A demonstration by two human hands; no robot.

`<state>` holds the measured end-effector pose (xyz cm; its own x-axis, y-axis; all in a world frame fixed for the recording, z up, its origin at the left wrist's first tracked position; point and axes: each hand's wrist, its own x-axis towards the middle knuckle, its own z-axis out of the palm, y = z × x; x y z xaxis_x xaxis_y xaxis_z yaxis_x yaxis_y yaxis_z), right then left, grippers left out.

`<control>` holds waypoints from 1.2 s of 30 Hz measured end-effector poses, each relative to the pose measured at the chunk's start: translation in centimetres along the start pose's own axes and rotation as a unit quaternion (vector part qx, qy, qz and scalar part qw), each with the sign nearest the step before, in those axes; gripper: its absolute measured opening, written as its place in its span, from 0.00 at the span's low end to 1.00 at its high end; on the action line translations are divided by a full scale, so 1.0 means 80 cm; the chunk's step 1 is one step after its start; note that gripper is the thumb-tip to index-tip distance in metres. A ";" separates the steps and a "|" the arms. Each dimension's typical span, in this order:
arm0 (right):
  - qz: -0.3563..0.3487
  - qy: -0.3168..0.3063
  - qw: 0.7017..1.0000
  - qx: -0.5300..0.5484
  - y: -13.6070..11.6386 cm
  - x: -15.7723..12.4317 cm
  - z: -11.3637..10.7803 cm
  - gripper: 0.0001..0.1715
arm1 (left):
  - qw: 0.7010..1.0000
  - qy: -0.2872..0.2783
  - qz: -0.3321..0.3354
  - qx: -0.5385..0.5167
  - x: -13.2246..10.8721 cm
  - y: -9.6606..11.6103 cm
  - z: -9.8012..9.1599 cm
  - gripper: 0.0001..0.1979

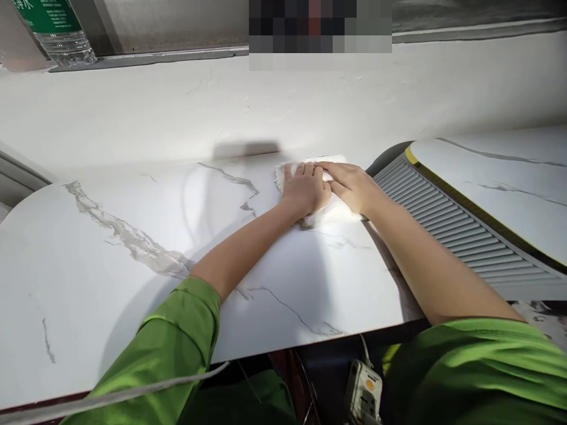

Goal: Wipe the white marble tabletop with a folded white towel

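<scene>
A crumpled white cloth lies against the marble-patterned tabletop, near its back right corner. My left hand is closed on the cloth, pressing it down with the fingers pointing towards the wall. Close beside it, my right hand grips the cloth's right part, its fingers reaching left to my left hand. Both palms are hidden, and much of the cloth is under the hands.
A white wall rises behind the tabletop. To the right stands another marbled top with a ribbed grey side. A water bottle is on the ledge at upper left. A power strip hangs below the front edge; a pale cord crosses lower left.
</scene>
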<state>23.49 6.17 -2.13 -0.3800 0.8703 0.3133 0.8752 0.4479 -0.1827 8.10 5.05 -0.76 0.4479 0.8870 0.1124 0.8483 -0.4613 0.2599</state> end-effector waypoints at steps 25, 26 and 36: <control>0.038 0.033 0.998 -0.037 -0.105 -0.087 -0.004 0.31 | 0.996 -0.073 0.046 0.011 -0.110 -0.003 -0.029 0.29; 0.029 0.035 0.998 -0.036 -0.119 -0.102 -0.007 0.31 | 0.996 -0.073 0.049 0.011 -0.131 0.001 -0.031 0.29; -0.032 0.069 0.997 0.003 -0.223 -0.157 -0.011 0.30 | 0.996 -0.069 0.059 0.010 -0.247 -0.015 -0.053 0.28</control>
<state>12.91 -12.96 -2.01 -0.3890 0.8040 0.4498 0.8489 0.5025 -0.1640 -2.98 -11.81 0.78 0.5783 0.8158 0.0076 0.7924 -0.5639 0.2327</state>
